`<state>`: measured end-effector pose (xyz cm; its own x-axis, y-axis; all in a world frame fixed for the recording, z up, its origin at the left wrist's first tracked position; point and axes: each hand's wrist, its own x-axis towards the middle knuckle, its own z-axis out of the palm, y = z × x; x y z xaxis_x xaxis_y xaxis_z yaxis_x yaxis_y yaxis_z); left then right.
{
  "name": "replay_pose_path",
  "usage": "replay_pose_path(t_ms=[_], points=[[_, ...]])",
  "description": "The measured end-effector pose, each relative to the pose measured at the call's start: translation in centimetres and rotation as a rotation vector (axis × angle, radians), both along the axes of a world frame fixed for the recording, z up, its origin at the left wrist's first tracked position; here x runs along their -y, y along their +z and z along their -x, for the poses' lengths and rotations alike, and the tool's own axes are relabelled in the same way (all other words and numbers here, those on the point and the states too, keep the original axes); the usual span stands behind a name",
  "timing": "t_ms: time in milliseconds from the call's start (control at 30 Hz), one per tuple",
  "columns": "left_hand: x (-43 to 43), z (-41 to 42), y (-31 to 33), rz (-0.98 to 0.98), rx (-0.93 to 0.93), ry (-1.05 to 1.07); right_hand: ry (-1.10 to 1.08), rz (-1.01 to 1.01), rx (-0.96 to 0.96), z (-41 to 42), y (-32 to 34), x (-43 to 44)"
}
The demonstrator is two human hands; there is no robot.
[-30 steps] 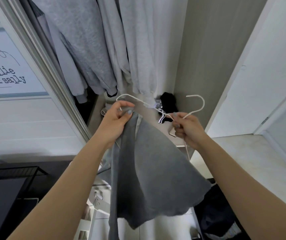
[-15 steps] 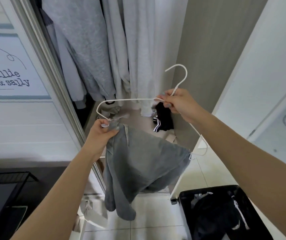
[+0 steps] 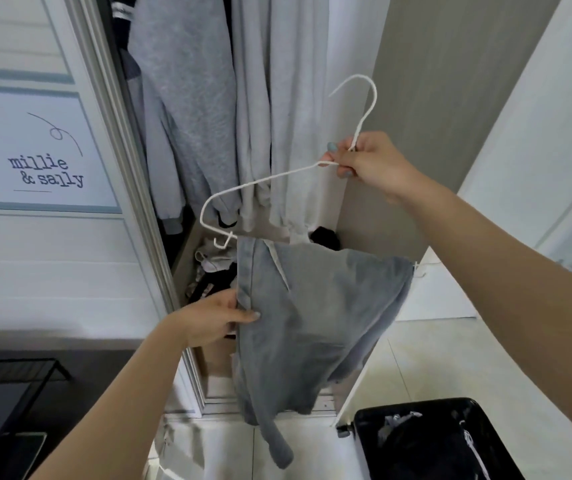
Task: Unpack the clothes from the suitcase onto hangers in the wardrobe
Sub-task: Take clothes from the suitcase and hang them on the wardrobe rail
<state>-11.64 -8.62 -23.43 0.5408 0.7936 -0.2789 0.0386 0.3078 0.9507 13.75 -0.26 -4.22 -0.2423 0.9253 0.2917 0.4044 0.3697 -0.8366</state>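
A grey garment (image 3: 315,313) hangs from the lower bar of a white wire hanger (image 3: 260,183), in front of the open wardrobe (image 3: 243,98). My right hand (image 3: 364,164) grips the hanger at its neck, hook pointing up. My left hand (image 3: 215,317) holds the garment's left edge, thumb on the front of the cloth. The black suitcase (image 3: 430,441) lies open on the floor at the lower right, with dark clothes inside.
Grey and white clothes (image 3: 187,109) hang in the wardrobe, with loose items (image 3: 211,271) heaped on its floor. The sliding door frame (image 3: 121,150) stands at left, a beige side panel (image 3: 433,98) at right. A black wire rack (image 3: 10,382) sits lower left.
My right hand has raised the hanger higher and tilted it. My left hand has slid down from the hanger's left end to the garment's edge. The garment now hangs on the bar.
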Motion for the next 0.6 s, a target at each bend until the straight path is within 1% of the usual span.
replay_pose_path(t_ms=[33, 67, 100, 167, 200, 233, 333, 433, 533, 600], points=[[0.2, 0.1, -0.1, -0.014, -0.021, -0.086, 0.029, 0.018, 0.041, -0.2, 0.4, 0.0], [0.1, 0.0, -0.1, -0.036, -0.041, -0.092, 0.062, 0.035, 0.085, -0.1, 0.5, 0.1], [-0.2, -0.5, 0.3, -0.05, -0.021, -0.013, 0.095, 0.047, 0.122, 0.1, 0.3, 0.2], [-1.0, -1.9, 1.1, 0.006, 0.171, 0.264, 0.123, 0.042, 0.16, 0.6, -0.3, 0.4], [-1.5, -2.5, 1.5, 0.035, 0.269, 0.366, 0.113, 0.028, 0.158, 0.7, -0.5, 0.6], [-1.8, -3.0, 1.8, 0.047, 0.322, 0.424, 0.091, 0.015, 0.143, 0.7, -0.6, 0.7], [-1.6, -4.1, 2.2, 0.009, 0.343, 0.448, 0.017, -0.006, 0.14, -0.4, 0.3, 1.0], [-0.9, -5.1, 3.7, -0.098, 0.322, 0.454, -0.035, -0.026, 0.18, -1.9, 0.8, 1.4], [-0.5, -5.9, 4.5, -0.219, 0.273, 0.512, -0.107, -0.032, 0.048, -3.9, 0.9, 1.5], [-0.4, -6.2, 4.6, -0.229, 0.339, 0.524, -0.119, -0.048, -0.023, -4.3, 0.7, 1.6]])
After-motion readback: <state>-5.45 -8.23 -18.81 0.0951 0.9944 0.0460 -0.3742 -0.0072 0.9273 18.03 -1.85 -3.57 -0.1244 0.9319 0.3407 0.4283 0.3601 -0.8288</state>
